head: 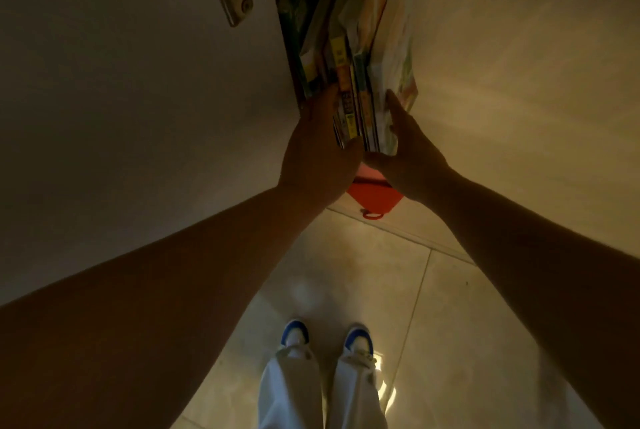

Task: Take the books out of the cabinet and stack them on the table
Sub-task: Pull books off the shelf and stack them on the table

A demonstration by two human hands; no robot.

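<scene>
I stand at the open cabinet door [138, 82] with both arms reaching forward, looking down past my hands to the tiled floor [450, 324] and my shoes [294, 331]. A bundle of books [349, 75] stands upright between the door and the cabinet's pale side wall [519, 65], spines toward me, some yellow and green, with a floppy light-coloured cover at the right edge. My left hand [318, 155] presses against the left side of the bundle, fingers flat along the spines and thumb hooked over the near edge. My right hand [412, 151] cups the right side, fingers laid on that floppy cover and the thumb tucked beneath. So both hands clamp the bundle between them. Under my wrists a red thing with a cord loop [374, 196] shows; I cannot tell what it is.

I judge the task is at an early stage. The books are gripped but not yet clear of the cabinet. No desk is in sight, and I see no stack anywhere. Pulling the bundle free, carrying it over and stacking it all remain.
</scene>
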